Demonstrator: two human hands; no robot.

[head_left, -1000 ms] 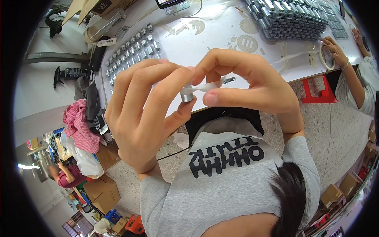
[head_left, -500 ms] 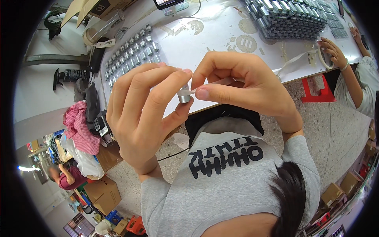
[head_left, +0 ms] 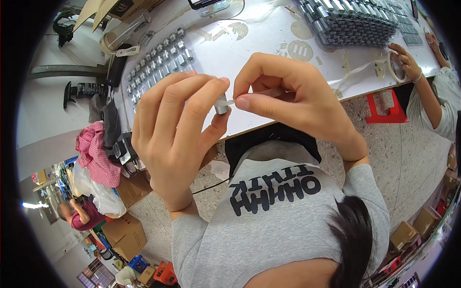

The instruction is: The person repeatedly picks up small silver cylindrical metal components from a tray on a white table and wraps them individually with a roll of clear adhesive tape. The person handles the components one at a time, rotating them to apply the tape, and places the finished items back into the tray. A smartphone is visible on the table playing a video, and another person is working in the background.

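Note:
Upright between the thumb and fingertips of my left hand (head_left: 175, 129) is a small silver metal cylinder (head_left: 221, 109). My right hand (head_left: 293, 93) has its thumb and index finger pinched on a thin whitish tape strip (head_left: 230, 102). The strip's end meets the cylinder's side; whether it is stuck there I cannot tell. Part of the strip passes behind my curled right fingers. Beyond them a whitish ribbon (head_left: 357, 70) stretches over the table toward a tape roll (head_left: 396, 67), which another person's hand (head_left: 405, 60) touches at the far right.
Rows of similar silver pieces (head_left: 165, 60) lie on the table (head_left: 259, 43) beyond my left hand. A tall stack of filled clear trays (head_left: 348, 26) stands at the back right. Beside the table's right end is a red stool (head_left: 386, 108). A phone (head_left: 201, 4) lies at the far edge.
Both my hands have moved slightly farther from my body, carrying the cylinder and the strip's end with them. Both grips look the same.

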